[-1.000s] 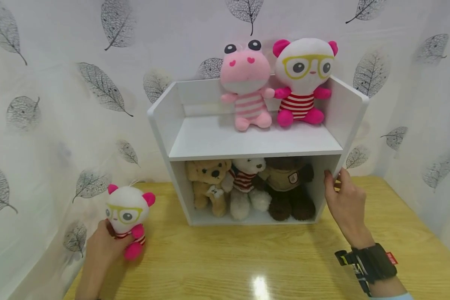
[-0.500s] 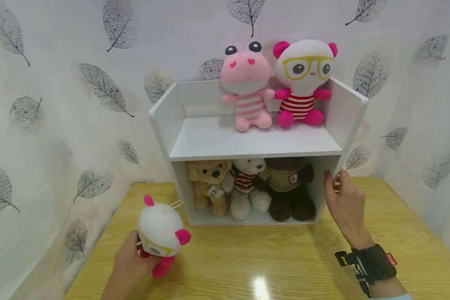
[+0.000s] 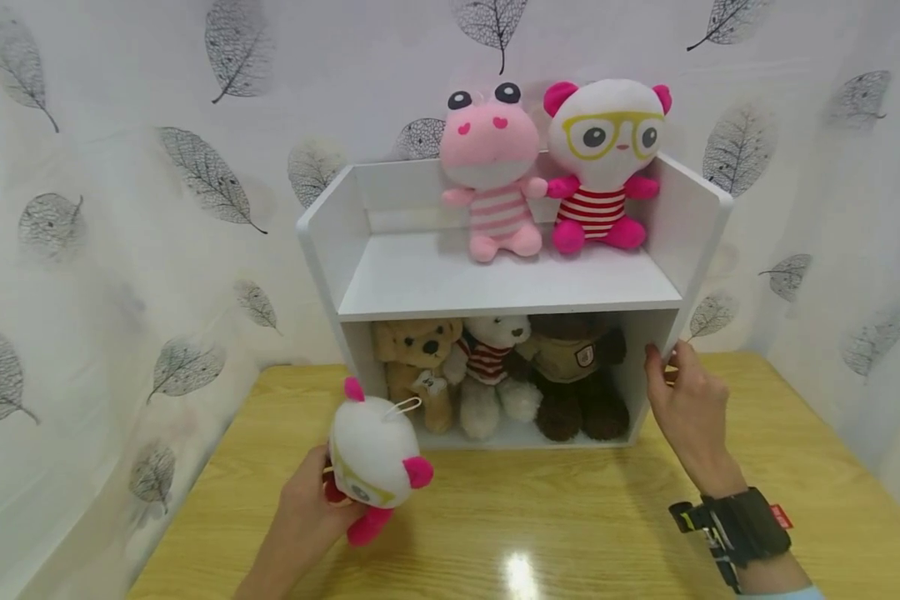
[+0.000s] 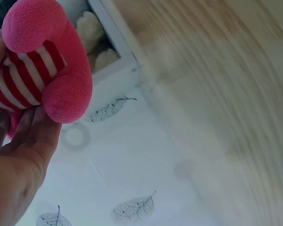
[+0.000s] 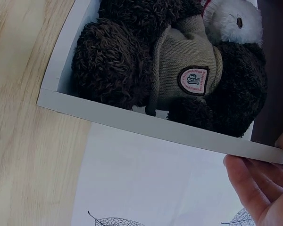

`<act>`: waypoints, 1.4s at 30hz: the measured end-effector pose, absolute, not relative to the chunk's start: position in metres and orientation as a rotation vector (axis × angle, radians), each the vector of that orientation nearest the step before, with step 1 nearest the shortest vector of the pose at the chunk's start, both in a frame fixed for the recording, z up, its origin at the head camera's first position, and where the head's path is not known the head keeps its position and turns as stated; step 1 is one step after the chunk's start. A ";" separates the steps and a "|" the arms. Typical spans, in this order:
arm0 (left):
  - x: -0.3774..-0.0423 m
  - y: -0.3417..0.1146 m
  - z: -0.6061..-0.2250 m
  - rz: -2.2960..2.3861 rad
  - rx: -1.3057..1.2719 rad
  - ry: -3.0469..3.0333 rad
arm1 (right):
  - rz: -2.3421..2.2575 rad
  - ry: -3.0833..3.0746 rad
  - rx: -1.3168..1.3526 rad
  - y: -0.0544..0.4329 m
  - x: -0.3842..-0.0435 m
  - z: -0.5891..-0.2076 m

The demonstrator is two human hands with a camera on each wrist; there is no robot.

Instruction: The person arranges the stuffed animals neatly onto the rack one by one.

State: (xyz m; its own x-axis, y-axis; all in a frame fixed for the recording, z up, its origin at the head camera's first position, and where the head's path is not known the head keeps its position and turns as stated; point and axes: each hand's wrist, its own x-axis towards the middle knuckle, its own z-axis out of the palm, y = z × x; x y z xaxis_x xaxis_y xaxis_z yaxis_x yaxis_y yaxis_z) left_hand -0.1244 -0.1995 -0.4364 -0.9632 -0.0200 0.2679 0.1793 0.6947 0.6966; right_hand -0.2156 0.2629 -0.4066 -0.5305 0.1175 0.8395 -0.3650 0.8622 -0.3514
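My left hand [image 3: 311, 504] grips a white-headed panda plush [image 3: 375, 446] round its striped body, in front of the shelf's lower left corner. The toy tips forward, so the top of its head and a white hanging loop show in the head view. Its pink limbs and red-striped shirt [image 4: 26, 77] fill the corner of the left wrist view. My right hand [image 3: 693, 408] holds the right side panel of the white shelf [image 3: 510, 287]; in the right wrist view its fingers [image 5: 247, 186] lie along the panel's outer face, with the thumb on the inner side.
On the upper board sit a pink hippo-like plush [image 3: 492, 167] and a second panda plush [image 3: 606, 167]. Below are a tan bear [image 3: 420, 358], a white plush in a striped shirt [image 3: 487, 367] and a dark brown bear [image 3: 579, 392]. The shelf stands on a wooden table [image 3: 510, 508].
My left hand has carried the panda plush to the right, towards the shelf. The toy has tilted from facing forward to head-top towards the camera. My right hand stays on the panel.
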 end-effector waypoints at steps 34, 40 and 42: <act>-0.169 -0.150 -0.339 -1.166 -0.755 -2.083 | 0.603 -2.011 0.204 0.263 -0.217 -0.407; -0.171 -0.144 -0.331 -1.282 -0.770 -2.063 | 0.599 -2.016 0.203 0.263 -0.217 -0.409; -0.172 -0.142 -0.327 -1.317 -0.762 -2.064 | 0.602 -2.017 0.204 0.262 -0.217 -0.410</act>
